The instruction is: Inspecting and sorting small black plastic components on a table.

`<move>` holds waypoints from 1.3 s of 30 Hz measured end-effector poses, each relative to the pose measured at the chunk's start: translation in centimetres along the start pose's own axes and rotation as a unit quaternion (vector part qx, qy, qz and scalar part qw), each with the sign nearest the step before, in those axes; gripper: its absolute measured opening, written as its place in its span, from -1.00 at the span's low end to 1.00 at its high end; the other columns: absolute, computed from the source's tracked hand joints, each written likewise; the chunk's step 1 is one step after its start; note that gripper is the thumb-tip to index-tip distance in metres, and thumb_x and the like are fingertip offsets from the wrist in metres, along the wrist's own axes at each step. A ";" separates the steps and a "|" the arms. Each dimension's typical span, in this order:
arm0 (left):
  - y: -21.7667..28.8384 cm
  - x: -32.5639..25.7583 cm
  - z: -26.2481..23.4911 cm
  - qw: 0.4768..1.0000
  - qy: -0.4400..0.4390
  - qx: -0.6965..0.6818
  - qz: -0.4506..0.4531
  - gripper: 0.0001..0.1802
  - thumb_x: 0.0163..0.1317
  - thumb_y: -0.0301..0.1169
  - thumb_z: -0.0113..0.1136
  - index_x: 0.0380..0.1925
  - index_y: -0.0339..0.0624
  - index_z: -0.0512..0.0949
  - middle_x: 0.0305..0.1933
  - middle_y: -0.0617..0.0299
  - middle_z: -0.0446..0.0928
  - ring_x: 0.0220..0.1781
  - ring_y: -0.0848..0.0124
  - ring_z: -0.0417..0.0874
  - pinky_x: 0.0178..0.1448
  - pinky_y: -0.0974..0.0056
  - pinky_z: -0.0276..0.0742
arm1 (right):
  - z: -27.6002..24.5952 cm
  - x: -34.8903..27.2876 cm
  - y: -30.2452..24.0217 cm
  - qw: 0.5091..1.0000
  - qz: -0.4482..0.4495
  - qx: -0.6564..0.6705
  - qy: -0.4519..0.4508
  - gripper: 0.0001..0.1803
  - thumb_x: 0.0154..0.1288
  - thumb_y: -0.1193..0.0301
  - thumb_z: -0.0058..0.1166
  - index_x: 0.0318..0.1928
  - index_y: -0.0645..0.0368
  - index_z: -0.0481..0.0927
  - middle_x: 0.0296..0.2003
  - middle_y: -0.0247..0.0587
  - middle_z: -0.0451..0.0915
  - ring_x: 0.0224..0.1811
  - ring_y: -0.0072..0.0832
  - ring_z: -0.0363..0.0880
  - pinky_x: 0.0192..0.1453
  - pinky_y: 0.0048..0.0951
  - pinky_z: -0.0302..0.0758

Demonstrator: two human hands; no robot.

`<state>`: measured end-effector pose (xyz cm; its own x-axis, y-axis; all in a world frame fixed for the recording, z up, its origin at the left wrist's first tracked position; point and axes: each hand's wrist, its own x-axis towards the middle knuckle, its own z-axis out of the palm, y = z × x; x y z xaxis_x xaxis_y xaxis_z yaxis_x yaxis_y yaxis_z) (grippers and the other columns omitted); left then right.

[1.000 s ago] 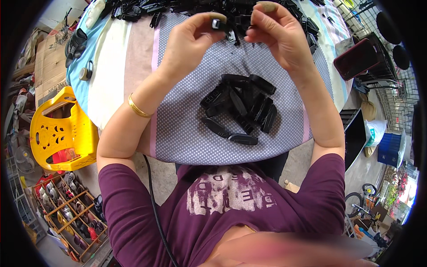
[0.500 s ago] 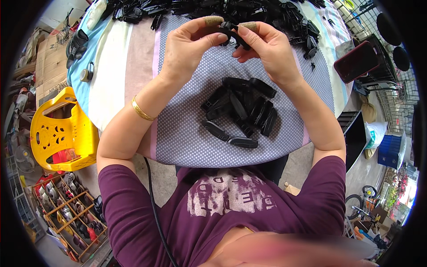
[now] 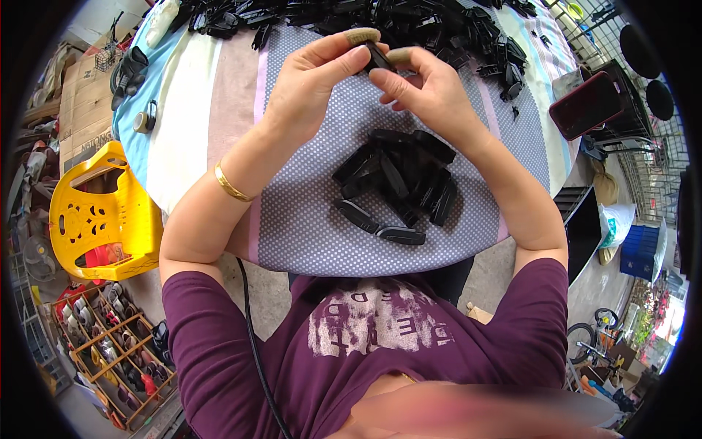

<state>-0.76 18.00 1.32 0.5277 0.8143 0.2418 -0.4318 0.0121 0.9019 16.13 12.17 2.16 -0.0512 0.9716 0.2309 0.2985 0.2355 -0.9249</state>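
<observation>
A small black plastic part (image 3: 378,60) is held up over the far middle of the cloth-covered table. My left hand (image 3: 311,88) pinches it between thumb and index finger. From the other side my right hand (image 3: 435,91) closes thumb and index finger around its lower end; the exact contact is partly hidden. Tan covers sit on both index fingertips. Nearer to me, between my forearms, lies a small heap of black elongated plastic pieces (image 3: 393,174). Just beyond my hands spreads a large pile of black plastic parts (image 3: 446,33).
The patterned tablecloth (image 3: 307,227) covers the rounded table. At its right edge stands a dark red phone (image 3: 587,104). A strapped round object (image 3: 142,121) lies at the left. A yellow plastic chair (image 3: 139,223) and a shoe rack (image 3: 117,351) are on the left; a black cable (image 3: 251,329) hangs beside me.
The black part, seen earlier as a curved piece spanning both hands, is now turned to a slanted, end-on pose. My right hand has shifted slightly down and its fingers have regripped.
</observation>
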 end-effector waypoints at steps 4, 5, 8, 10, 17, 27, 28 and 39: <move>0.4 -0.1 -0.1 0.997 -0.030 0.076 0.009 -0.73 0.15 -0.52 0.17 -0.11 -0.29 0.56 -0.18 0.16 0.60 -0.14 0.44 0.59 0.02 0.41 0.50 | -0.2 -0.2 -0.1 0.996 -0.034 -0.036 -0.069 -0.75 0.23 0.33 0.13 -0.24 0.30 0.56 -0.47 -0.30 0.59 -0.45 -0.63 0.56 -0.34 -0.63 0.49; 0.4 -0.1 -0.1 0.997 -0.031 0.075 0.008 -0.73 0.15 -0.52 0.17 -0.11 -0.29 0.56 -0.18 0.16 0.60 -0.14 0.44 0.59 0.02 0.41 0.50 | -0.2 -0.3 0.1 0.988 -0.078 -0.129 -0.040 -0.77 0.21 0.35 0.15 -0.29 0.32 0.58 -0.49 -0.29 0.60 -0.47 -0.62 0.54 -0.39 -0.62 0.46; 0.4 0.0 -0.1 0.996 -0.059 0.062 0.028 -0.74 0.15 -0.52 0.17 -0.12 -0.28 0.57 -0.19 0.15 0.60 -0.15 0.45 0.60 0.00 0.43 0.50 | 0.0 -0.4 0.1 0.944 -0.227 -0.241 0.018 -0.76 0.17 0.37 0.17 -0.27 0.33 0.57 -0.48 -0.26 0.61 -0.49 -0.60 0.54 -0.40 -0.60 0.45; 0.4 0.0 0.1 0.996 -0.051 0.062 0.026 -0.73 0.15 -0.51 0.17 -0.12 -0.28 0.57 -0.20 0.15 0.61 -0.18 0.46 0.61 -0.03 0.45 0.51 | -0.2 -0.4 0.2 0.941 -0.222 -0.256 0.014 -0.75 0.15 0.38 0.18 -0.26 0.33 0.57 -0.47 -0.26 0.61 -0.50 -0.59 0.54 -0.40 -0.59 0.45; 2.1 -1.0 2.0 0.879 -0.177 0.442 -0.035 -0.50 0.14 -0.40 0.21 0.10 -0.24 0.40 -0.21 0.13 0.59 -0.29 0.48 0.61 -0.13 0.45 0.53 | -5.8 3.6 -0.3 0.949 -0.082 -0.227 -0.204 -0.71 0.12 0.40 0.16 -0.13 0.23 0.60 -0.39 -0.27 0.61 -0.38 -0.60 0.56 -0.28 -0.59 0.49; -0.8 1.5 -1.9 0.788 0.029 0.604 0.114 -0.54 -0.03 -0.25 0.34 -0.11 -0.18 0.53 -0.26 0.06 0.52 -0.24 0.19 0.54 -0.10 0.26 0.48 | -0.9 10.5 -0.7 0.854 -0.285 -0.434 0.036 -0.77 0.11 0.38 0.01 -0.26 0.20 0.61 -0.29 -0.06 0.60 -0.19 -0.16 0.51 -0.08 -0.27 0.46; -1.2 1.8 -2.1 0.742 0.054 0.649 0.160 -0.51 -0.06 -0.21 0.36 -0.12 -0.18 0.53 -0.19 0.05 0.49 -0.13 0.16 0.51 -0.02 0.23 0.46 | -0.7 11.6 -0.1 0.830 -0.251 -0.496 0.042 -0.76 0.14 0.32 0.01 -0.27 0.19 0.61 -0.27 -0.06 0.60 -0.16 -0.15 0.51 -0.08 -0.26 0.47; -1.8 1.3 -2.2 0.659 0.025 0.727 0.193 -0.69 -0.01 -0.39 0.23 -0.20 -0.17 0.53 -0.10 0.02 0.40 -0.03 0.10 0.43 0.03 0.17 0.44 | -3.6 11.4 -2.8 0.830 -0.058 -0.538 -0.138 -0.69 0.01 0.24 0.17 -0.31 0.20 0.63 -0.32 0.04 0.61 -0.24 -0.10 0.59 -0.09 -0.22 0.50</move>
<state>-0.85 20.33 -0.77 0.5430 0.6127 0.5743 0.6488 -0.7402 0.1762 18.18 22.56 8.48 -0.3105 0.9468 0.0845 0.9467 0.3160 -0.0624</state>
